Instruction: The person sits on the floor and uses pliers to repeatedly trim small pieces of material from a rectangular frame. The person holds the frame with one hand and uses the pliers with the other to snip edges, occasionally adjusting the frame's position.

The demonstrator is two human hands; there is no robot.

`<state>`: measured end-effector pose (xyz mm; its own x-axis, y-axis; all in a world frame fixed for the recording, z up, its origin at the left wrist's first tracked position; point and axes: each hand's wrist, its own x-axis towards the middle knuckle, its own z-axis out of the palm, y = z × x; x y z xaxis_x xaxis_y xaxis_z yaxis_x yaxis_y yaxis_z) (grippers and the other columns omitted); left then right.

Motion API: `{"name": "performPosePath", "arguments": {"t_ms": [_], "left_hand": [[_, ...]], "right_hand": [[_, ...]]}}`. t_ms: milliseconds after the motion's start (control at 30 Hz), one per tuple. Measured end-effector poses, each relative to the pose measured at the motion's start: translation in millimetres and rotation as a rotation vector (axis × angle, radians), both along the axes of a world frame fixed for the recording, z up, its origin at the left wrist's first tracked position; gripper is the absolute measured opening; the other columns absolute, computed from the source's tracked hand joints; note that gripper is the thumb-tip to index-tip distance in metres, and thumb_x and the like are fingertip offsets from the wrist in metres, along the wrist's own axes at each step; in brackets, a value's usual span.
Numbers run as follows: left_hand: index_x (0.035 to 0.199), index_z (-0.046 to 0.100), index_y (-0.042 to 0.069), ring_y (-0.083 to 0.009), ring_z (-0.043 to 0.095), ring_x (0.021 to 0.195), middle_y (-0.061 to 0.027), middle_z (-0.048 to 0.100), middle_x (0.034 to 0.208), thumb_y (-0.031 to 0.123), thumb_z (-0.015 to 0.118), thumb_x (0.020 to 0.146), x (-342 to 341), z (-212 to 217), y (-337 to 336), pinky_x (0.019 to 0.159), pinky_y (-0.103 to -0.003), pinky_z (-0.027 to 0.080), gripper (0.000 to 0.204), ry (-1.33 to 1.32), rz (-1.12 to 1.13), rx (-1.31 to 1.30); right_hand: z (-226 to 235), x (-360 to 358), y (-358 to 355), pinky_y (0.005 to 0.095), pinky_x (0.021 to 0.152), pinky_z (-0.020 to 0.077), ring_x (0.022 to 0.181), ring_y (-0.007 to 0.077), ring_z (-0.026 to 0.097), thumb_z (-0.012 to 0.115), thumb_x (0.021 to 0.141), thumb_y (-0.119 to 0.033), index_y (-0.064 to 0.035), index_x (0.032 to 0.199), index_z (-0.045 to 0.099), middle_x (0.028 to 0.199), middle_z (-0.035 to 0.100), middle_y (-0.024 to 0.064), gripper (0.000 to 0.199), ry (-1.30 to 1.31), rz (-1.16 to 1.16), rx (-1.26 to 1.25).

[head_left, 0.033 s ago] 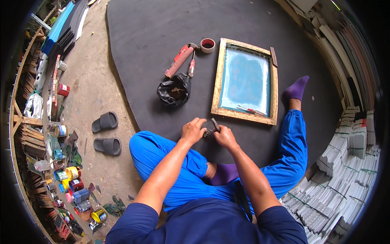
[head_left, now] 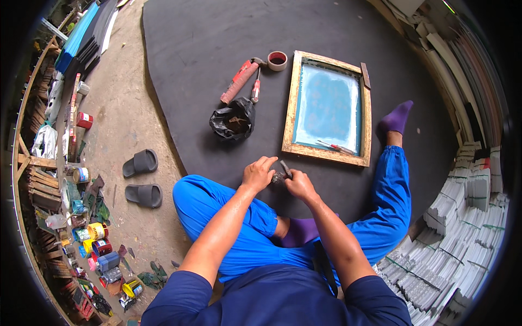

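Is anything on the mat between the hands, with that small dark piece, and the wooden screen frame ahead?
Nothing visible. The left hand and right hand hold the small dark piece together, and only bare black mat lies between them and the wooden screen frame.

A dark floor mat (head_left: 206, 32) carries a wooden screen frame (head_left: 293, 103), black bag (head_left: 234, 119), roller (head_left: 237, 82) and tape roll (head_left: 277, 60)

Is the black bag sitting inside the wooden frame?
No, the black bag lies on the dark mat, left of the wooden frame.

Bag (head_left: 234, 119) left of frame (head_left: 293, 106); roller (head_left: 238, 81) behind.
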<state>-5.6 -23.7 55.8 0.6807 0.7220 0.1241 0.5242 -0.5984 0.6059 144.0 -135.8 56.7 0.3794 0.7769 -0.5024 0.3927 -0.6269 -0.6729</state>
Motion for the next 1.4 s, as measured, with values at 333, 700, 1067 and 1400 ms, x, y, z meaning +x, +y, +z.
{"name": "performPosePath", "arguments": {"t_ms": [333,700,1067,1400], "left_hand": [[0.089,0.078,0.016,-0.0285,0.071,0.084,-0.0064,0.073,0.089,0.032,0.069,0.089,-13.1,-14.0,-0.3,0.074,-0.041,0.057,0.018,0.240,-0.081,-0.027],[0.090,0.080,0.018,-0.0282,0.072,0.086,-0.0063,0.075,0.091,0.043,0.073,0.085,-8.5,-4.5,6.9,0.076,-0.042,0.057,0.026,0.414,-0.062,-0.112],[0.089,0.080,0.017,-0.0290,0.073,0.086,-0.0079,0.075,0.090,0.044,0.071,0.087,-5.2,-3.7,7.7,0.076,-0.043,0.058,0.029,0.398,-0.079,-0.140],[0.089,0.080,0.016,-0.0299,0.073,0.086,-0.0091,0.075,0.089,0.044,0.071,0.087,-3.7,-5.4,6.9,0.076,-0.044,0.057,0.029,0.397,-0.067,-0.173]], "right_hand": [[3.5,5.1,-8.7,0.0475,0.080,0.0593,0.093,0.0326,0.072,0.054,0.099,-0.018,-0.0056,0.145,0.041,0.110,0.068,0.0198,0.050,1.054,-0.310,-0.157],[6.5,23.0,20.8,0.0438,0.058,0.0555,0.072,0.0304,0.071,0.060,0.093,-0.019,-0.0018,0.112,0.055,0.091,0.068,0.0167,0.026,0.635,-0.240,-0.146],[-23.7,12.5,38.7,0.0440,0.055,0.0531,0.060,0.0301,0.069,0.056,0.083,-0.016,0.0120,0.095,0.063,0.073,0.066,0.0212,0.031,0.288,-0.294,-0.133],[4.3,-9.0,45.1,0.0497,0.095,0.0513,0.113,0.0437,0.063,0.055,0.087,-0.020,0.0008,0.112,0.066,0.112,0.068,0.0291,0.034,-0.065,-0.320,-0.224]]}}
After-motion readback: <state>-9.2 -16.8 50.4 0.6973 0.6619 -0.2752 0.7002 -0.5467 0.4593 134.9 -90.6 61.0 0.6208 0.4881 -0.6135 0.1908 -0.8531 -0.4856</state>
